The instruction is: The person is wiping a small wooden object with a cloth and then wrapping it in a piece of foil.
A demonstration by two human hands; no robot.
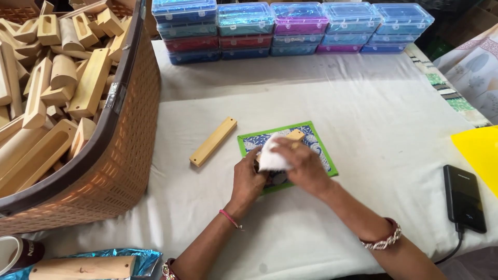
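While both hands meet over the green-edged mat, the step in hand reads as wiping or rubbing a small wooden piece held flat on that mat.

Left of the mat, far: brown woven basket, filled with pale wooden blocks, many with slots cut in them.

Left of the mat, near front edge of the desk: one rounded wooden block lying on blue foil; a cup rim beside it, partly cut off.

Just left of the mat: flat wooden bar, lying apart, untouched, angled toward the mat.

On the mat: left hand, grip pressed down on the near end of the wooden piece; only the far tip of that piece shows. Right hand, fingers pinched together on a white cloth, cloth laid over the piece.

Behind the mat: row of stacked clear plastic boxes, with blue, teal, red and purple contents.

Right of the mat: yellow sheet; black power bank with a cable leading off the desk.

Judgement: the next move calls for steady pressure from the left hand so the piece does not slide, and cloth strokes running its whole length.
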